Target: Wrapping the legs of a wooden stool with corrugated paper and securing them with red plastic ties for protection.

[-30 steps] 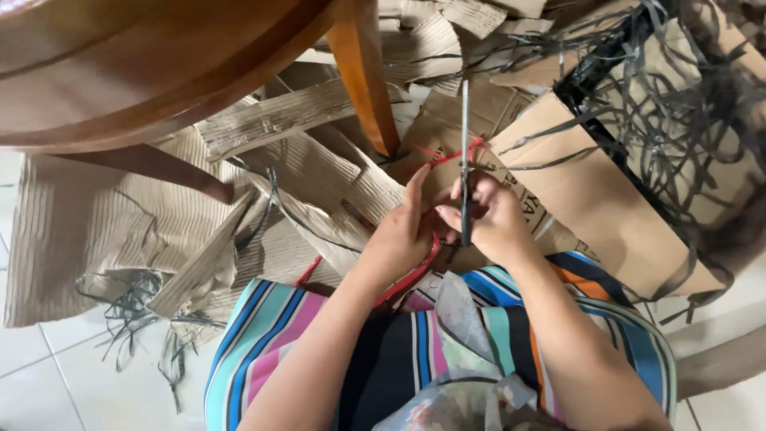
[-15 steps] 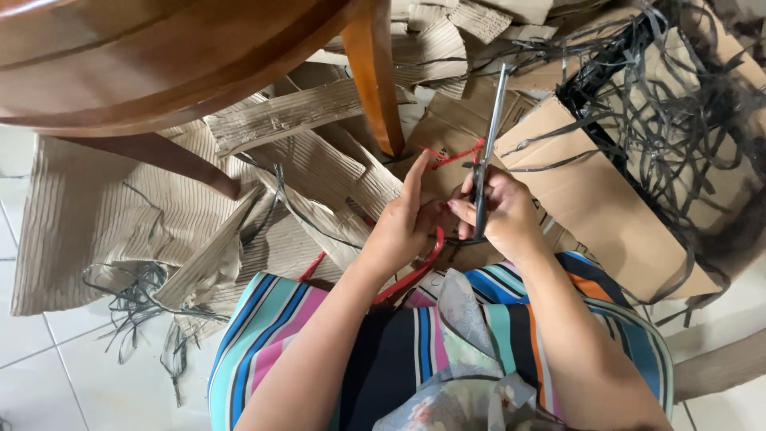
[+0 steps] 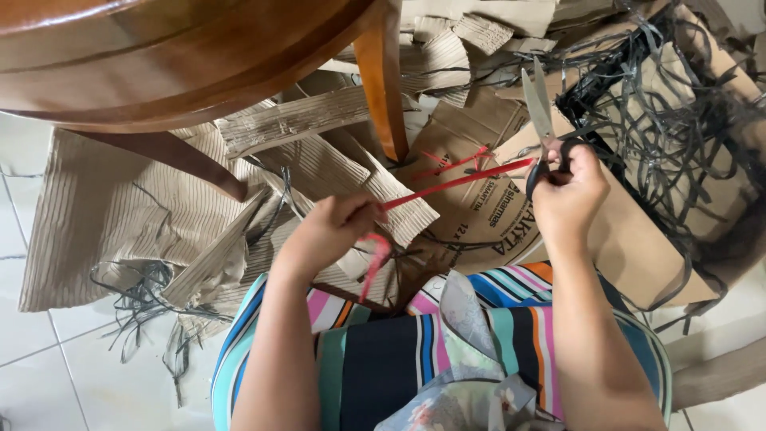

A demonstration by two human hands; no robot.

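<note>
At the far left of the frame, a white tiled floor [image 3: 32, 351] showed beneath flattened sheets of corrugated cardboard [image 3: 120, 215], with a small tangle of dark plastic strips [image 3: 140, 291] lying at the cardboard's lower edge. Across the upper left, the round wooden counter [image 3: 159, 56] hung over the scene, and 1 of its legs [image 3: 381, 80] came down near the top centre.

Left of centre, the left hand [image 3: 331, 231] was closed in a pinch around a red strap [image 3: 459, 182], with a loose loop of the same strap dangling below the fingers. From that grip the strap ran taut, up and to the right, across a printed cardboard box flap [image 3: 479, 215] toward the other hand.

In the lower middle, the person's lap was covered by a striped cloth [image 3: 415, 359] in teal, pink, orange and black.

Right of centre, the right hand [image 3: 568, 195] was curled through the black handles of a pair of scissors [image 3: 541, 120], whose blades pointed upward and stood slightly parted. The strap's far end met the scissors just at the handles; whether the hand also pinched it could not be told.

At the upper right, a large heap of black strapping [image 3: 670, 112] lay tangled over more cardboard.
</note>
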